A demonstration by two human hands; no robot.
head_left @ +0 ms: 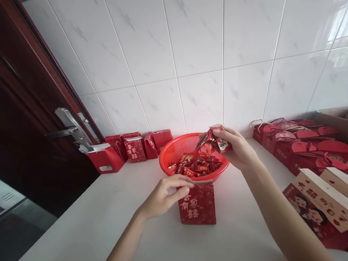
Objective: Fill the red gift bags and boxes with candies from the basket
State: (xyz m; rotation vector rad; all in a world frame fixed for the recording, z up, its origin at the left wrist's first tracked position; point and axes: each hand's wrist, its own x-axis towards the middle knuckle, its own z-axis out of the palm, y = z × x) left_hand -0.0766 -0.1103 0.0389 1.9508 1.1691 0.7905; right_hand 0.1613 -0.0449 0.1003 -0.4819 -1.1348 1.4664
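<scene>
A small red gift box (197,205) with pale lettering stands upright on the white table, close in front of me. My left hand (170,193) pinches its upper left edge between thumb and fingers. Just behind the box sits a red plastic basket (166,157) holding many wrapped candies (195,165). Over the basket's right side, my right hand (238,145) is closed on a few wrapped candies (219,138) in red and dark wrappers. Its fingertips are partly hidden behind them.
Several red boxes (136,149) stand along the tiled wall at the back left, near a dark door with a metal handle (70,127). At right are red gift bags (291,144), printed cream-and-red boxes (323,206) and a brown carton (341,130).
</scene>
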